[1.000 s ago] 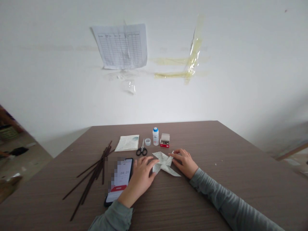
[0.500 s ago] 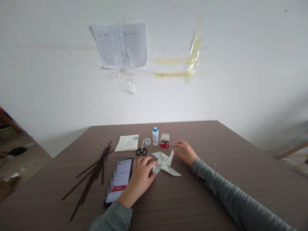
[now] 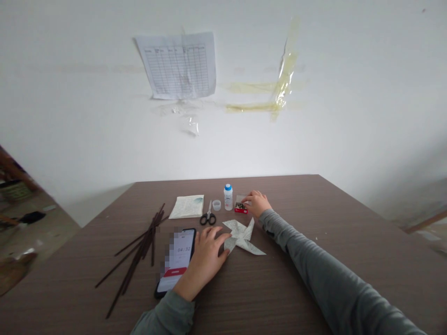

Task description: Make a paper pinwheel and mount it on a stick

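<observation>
Well, my left hand (image 3: 205,263) lies palm down on the table (image 3: 300,200), its fingers loosely curved and open, with nothing held. Its thumb sits against the left side of the folded paper pinwheel (image 3: 242,238), which lies flat on the table between my two hands, printed sheets forming its pointed blades. The side of that hand overlaps the right edge of a smartphone (image 3: 174,260), whose screen reads 04:32 above a red bar.

My right hand (image 3: 256,204) is up at the far side of the pinwheel, fingers curled down onto a small red box of metal pins (image 3: 240,208). The fingers touch the box, but from up here I can't quite tell whether they have a firm hold of it.

Just left of the box stand a white bottle with a blue cap (image 3: 228,197) and a small clear cup (image 3: 216,205). Black-handled scissors (image 3: 208,218) lie nearer the pinwheel, beside a folded printed paper (image 3: 187,207). A loose bundle of thin dark sticks (image 3: 139,246) lies crossed to the left of the smartphone. Beyond the table, a ruled chart (image 3: 178,65) hangs taped to the white wall.
</observation>
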Demonstrator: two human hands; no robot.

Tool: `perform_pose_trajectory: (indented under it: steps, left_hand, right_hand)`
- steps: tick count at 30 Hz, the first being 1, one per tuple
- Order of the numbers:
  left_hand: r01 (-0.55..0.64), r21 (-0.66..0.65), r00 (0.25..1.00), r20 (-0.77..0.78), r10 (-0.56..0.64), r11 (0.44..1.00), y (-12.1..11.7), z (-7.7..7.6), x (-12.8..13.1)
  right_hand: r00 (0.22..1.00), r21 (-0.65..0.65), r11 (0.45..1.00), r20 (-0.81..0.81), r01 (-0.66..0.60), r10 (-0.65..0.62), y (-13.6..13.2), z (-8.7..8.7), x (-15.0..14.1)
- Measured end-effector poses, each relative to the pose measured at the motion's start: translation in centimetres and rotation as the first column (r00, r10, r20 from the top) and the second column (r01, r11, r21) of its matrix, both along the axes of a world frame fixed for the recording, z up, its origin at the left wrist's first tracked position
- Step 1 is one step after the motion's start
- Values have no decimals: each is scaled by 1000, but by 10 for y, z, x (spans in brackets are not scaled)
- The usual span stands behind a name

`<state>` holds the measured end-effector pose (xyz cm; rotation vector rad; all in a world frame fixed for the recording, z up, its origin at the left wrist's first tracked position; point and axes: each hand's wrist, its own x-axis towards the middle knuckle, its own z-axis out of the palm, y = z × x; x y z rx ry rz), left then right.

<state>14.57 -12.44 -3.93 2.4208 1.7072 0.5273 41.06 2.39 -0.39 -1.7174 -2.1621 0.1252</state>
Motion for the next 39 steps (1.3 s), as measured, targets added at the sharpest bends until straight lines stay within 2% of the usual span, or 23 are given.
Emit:
perform_pose_trajectory:
  steps: [8, 20, 31, 39]
  left_hand:
    - [3, 4, 1000, -9, -3, 1000, -1, 2, 0]
    - [-15, -34, 1000, -23, 14, 999, -2, 8, 2]
    - [-14, -33, 1000, -9, 14, 999, -2, 5, 0]
    - [-7, 3, 1000, 7, 7, 1000, 0, -1, -2]
  right_hand:
    - [998, -47, 999, 67, 21, -18, 0, 1, -11]
    - [993, -51, 999, 115, 19, -13, 3, 3, -15]
    - [989, -46, 999, 149, 16, -9, 5, 6, -14]
    - [994, -20, 1000, 104, 12, -10, 7, 2, -11]
